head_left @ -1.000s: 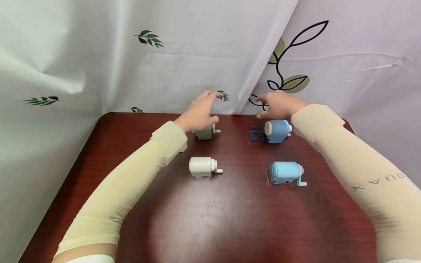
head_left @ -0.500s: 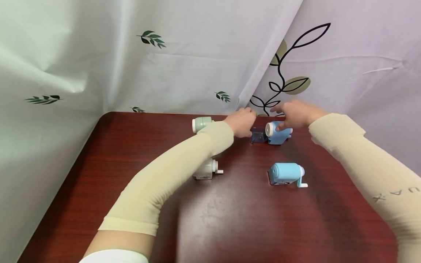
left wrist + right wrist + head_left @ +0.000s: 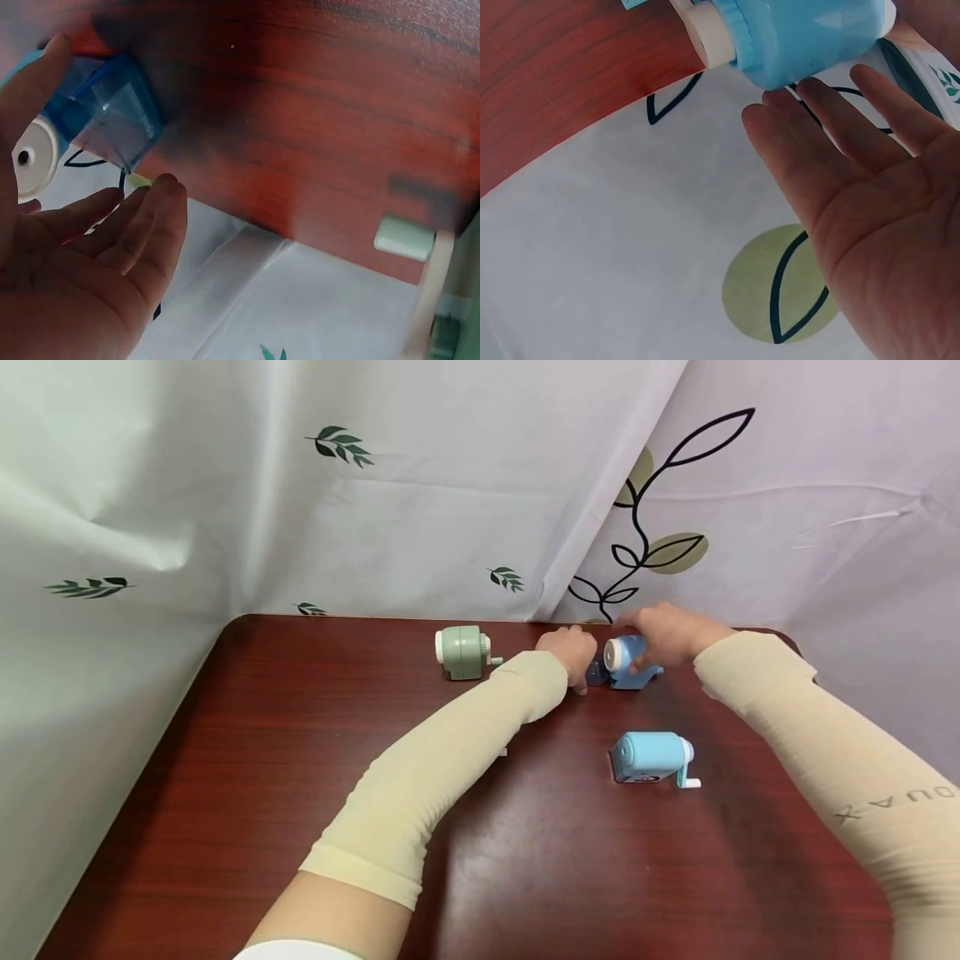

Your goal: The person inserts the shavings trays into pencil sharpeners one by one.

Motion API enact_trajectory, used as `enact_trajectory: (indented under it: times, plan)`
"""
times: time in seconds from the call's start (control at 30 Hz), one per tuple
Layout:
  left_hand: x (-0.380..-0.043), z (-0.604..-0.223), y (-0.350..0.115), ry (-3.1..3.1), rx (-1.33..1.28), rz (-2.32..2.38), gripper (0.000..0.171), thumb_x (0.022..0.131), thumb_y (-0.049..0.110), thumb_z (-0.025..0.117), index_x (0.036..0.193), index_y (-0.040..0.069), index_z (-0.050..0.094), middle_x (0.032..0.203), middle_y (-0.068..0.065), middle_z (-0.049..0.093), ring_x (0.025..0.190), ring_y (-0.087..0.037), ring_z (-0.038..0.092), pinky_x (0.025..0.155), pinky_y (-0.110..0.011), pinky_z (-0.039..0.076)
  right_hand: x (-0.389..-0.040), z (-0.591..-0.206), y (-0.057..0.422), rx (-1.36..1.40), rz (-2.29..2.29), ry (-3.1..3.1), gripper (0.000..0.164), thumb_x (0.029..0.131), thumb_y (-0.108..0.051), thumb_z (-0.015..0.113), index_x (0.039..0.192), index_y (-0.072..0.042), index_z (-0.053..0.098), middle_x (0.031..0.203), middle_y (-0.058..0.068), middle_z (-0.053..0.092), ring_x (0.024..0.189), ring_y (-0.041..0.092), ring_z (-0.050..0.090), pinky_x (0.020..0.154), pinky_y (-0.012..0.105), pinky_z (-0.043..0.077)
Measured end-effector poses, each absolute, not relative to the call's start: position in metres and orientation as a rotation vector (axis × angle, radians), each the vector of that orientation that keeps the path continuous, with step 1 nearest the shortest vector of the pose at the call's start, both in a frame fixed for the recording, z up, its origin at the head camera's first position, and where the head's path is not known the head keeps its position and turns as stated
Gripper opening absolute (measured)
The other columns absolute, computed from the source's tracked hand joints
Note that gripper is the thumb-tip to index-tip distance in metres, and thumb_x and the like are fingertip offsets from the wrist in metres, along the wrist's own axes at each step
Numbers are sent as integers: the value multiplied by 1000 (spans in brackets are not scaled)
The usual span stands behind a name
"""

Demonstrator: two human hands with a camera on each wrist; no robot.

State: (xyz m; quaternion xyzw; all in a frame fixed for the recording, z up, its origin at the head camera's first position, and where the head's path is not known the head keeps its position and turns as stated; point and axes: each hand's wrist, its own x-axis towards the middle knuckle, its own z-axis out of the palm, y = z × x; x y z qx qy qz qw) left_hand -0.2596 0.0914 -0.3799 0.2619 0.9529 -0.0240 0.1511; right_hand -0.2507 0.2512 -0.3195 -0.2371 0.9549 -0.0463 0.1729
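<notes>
At the back right of the table stands a blue crank pencil sharpener (image 3: 624, 675) with a white round front. Its transparent dark-blue shavings drawer (image 3: 597, 674) sticks out to the left. My left hand (image 3: 570, 652) is at that drawer; in the left wrist view its thumb and fingers lie spread to either side of the drawer (image 3: 124, 112), with a gap visible. Over the sharpener's right side reaches my right hand (image 3: 670, 633). Its fingers look extended beside the blue body (image 3: 802, 37) in the right wrist view; whether they touch it, I cannot tell.
A green sharpener (image 3: 462, 652) stands left of my left hand. Nearer me on the right is a light blue sharpener (image 3: 651, 757) with its crank outward. My left forearm hides a white sharpener except for its crank tip (image 3: 503, 752). A patterned white curtain (image 3: 420, 527) hangs behind the table.
My left hand has swung right from above the green sharpener to the blue drawer. My right hand has shifted right and lowered to the blue sharpener. The sharpeners stay in place.
</notes>
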Motion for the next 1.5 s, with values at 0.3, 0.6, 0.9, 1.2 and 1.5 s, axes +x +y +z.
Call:
enact_trajectory:
  times: [0.3, 0.6, 0.9, 1.2, 1.5]
  plan:
    - [-261, -389, 93, 2740, 749, 70, 33, 79, 17, 87, 110, 18, 74, 111, 1, 71, 91, -15, 67, 70, -36, 58, -253, -325, 257, -691, -146, 2713, 70, 73, -9, 88, 134, 6, 58, 122, 28, 63, 105, 40, 60, 90, 52, 50]
    - [-259, -388, 93, 2718, 737, 184, 34, 78, 14, 88, 108, 15, 73, 105, -1, 71, 83, -15, 65, 67, -32, 56, -254, -331, 263, -684, -176, 2740, 53, 72, -4, 88, 120, 6, 68, 111, 22, 69, 100, 37, 64, 91, 52, 51]
    - [-262, -387, 89, 2696, 695, 232, 25, 80, 13, 85, 101, 13, 72, 98, 0, 69, 82, -15, 63, 67, -31, 54, -256, -330, 261, -659, -158, 2728, 53, 72, -5, 90, 119, 8, 68, 112, 23, 69, 101, 37, 64, 91, 53, 51]
    - [-257, -384, 89, 2708, 684, 253, 26, 81, 13, 85, 103, 13, 71, 99, 0, 69, 83, -15, 64, 68, -30, 54, -258, -332, 260, -643, -170, 2718, 53, 73, -5, 90, 120, 7, 68, 114, 23, 69, 102, 36, 65, 92, 52, 52]
    - [-254, -384, 97, 2716, 657, 270, 27, 80, 14, 86, 105, 13, 73, 96, 0, 70, 81, -14, 64, 68, -30, 55, -258, -330, 262, -667, -186, 2717, 53, 73, -5, 89, 120, 7, 68, 112, 22, 70, 102, 36, 65, 90, 51, 52]
